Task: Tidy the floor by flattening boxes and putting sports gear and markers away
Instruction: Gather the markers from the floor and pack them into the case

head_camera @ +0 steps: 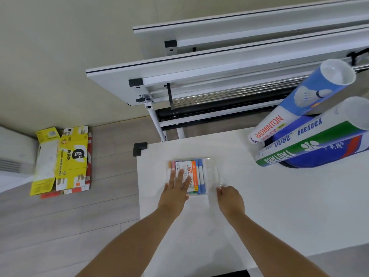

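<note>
A clear plastic pack of coloured markers (196, 173) lies on the white table (269, 206) near its left edge. My left hand (175, 188) rests flat on the pack's near left part, fingers spread. My right hand (229, 198) is at the pack's right side, its fingers curled on the clear plastic edge. Two badminton shuttlecock tubes, one blue and white (303, 102) and one green and white (319, 138), lie stacked across a blue racket bag (327, 160) at the table's right. Flattened yellow cardboard boxes (65, 158) lie piled on the wooden floor at the left.
Folded white tables (219, 62) with metal frames stand tipped behind the table. A black corner guard (139, 148) caps the table's far left corner. A white unit (14, 154) sits by the wall at the far left, next to the boxes.
</note>
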`<state>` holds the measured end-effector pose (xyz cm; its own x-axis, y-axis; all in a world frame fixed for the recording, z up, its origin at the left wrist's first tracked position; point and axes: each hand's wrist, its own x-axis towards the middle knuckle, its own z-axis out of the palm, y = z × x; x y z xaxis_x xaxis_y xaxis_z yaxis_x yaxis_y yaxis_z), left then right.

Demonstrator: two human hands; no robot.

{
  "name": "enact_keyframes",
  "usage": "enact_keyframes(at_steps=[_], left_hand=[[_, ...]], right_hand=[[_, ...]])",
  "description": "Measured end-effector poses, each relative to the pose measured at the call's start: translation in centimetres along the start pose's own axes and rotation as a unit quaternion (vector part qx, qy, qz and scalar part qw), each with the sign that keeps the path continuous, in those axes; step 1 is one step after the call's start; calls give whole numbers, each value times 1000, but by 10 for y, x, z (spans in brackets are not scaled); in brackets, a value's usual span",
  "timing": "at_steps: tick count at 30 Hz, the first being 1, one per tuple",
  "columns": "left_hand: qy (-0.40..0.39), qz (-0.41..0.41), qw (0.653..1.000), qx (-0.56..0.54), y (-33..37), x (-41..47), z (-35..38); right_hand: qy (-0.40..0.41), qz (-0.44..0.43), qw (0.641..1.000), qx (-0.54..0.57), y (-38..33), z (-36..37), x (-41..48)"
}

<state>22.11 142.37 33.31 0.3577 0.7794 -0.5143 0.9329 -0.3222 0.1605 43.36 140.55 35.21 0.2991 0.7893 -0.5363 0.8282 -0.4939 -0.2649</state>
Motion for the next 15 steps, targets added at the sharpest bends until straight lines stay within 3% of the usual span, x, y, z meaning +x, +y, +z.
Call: enact_keyframes(at_steps=[9, 15], left_hand=[[-38, -34, 998, 22, -87, 4, -34], [-35, -34, 999, 17, -124, 10, -45]], right_hand=[[-78, -65, 995, -14, -85, 12, 11], [-127, -57, 990, -22, -119, 9, 17]])
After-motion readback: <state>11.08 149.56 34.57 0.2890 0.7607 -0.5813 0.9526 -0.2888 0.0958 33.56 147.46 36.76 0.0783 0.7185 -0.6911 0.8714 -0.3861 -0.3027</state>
